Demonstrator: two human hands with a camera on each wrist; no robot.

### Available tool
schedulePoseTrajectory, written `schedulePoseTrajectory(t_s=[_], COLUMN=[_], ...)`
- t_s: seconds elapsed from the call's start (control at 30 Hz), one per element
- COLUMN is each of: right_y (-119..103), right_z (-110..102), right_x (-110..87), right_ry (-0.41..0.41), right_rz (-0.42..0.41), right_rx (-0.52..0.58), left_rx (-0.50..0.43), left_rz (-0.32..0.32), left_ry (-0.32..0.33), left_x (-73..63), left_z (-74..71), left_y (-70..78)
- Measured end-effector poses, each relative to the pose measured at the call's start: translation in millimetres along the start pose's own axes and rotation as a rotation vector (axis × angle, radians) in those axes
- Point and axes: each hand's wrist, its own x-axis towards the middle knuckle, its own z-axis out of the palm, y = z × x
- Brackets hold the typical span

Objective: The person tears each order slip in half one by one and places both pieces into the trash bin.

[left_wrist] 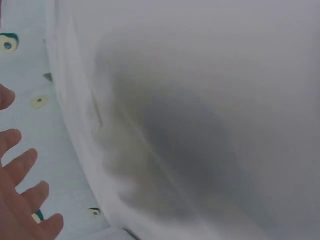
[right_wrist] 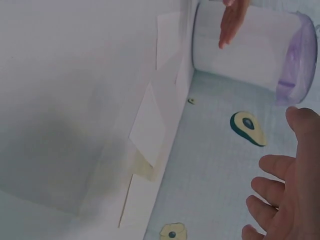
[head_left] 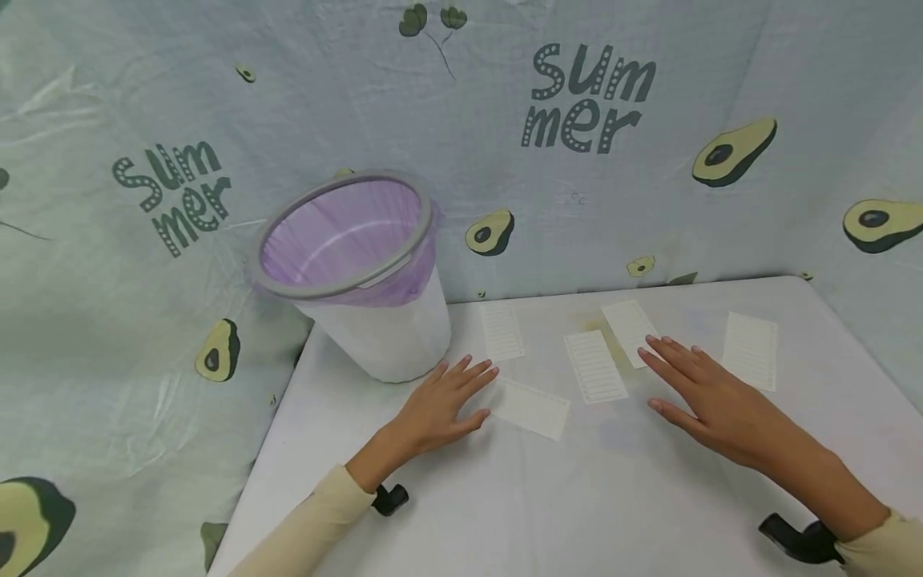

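Observation:
Several white lined paper slips lie scattered on the white table. My left hand [head_left: 440, 405], fingers spread and holding nothing, hovers over the table beside a tilted slip [head_left: 532, 409]. Farther back, another slip [head_left: 502, 330] lies near the bin. My right hand [head_left: 714, 401] is also empty, its fingers extended to the left. Its fingertips overlap the lower edge of a slip [head_left: 629, 330] in the head view. Left of that hand is a slip [head_left: 595, 367], and behind its knuckles another slip [head_left: 750, 351]. In the right wrist view, slips [right_wrist: 148, 126] lie flat along the table's far side.
A white bin [head_left: 389, 336] with a purple liner [head_left: 346, 228] and grey rim stands at the table's back left. Behind the table [head_left: 548, 513] hangs a pale cloth [head_left: 324, 88] printed with avocados. Black wrist straps [head_left: 800, 538] sit at both cuffs.

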Motion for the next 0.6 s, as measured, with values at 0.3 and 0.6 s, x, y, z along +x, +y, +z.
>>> schedulePoseTrajectory(t_s=[0.3, 0.6], right_y=[-14.5, -30.0], right_z=[12.2, 27.2], right_x=[11.7, 34.3], right_ry=[0.003, -0.006], right_rz=[-0.054, -0.103], right_rx=[0.03, 0.108], left_rx=[-0.008, -0.238], left_rz=[0.148, 0.166], left_ry=[-0.004, -0.015], left_x=[-7.7, 2.6], left_z=[4.0, 8.3], left_y=[-11.7, -23.6])
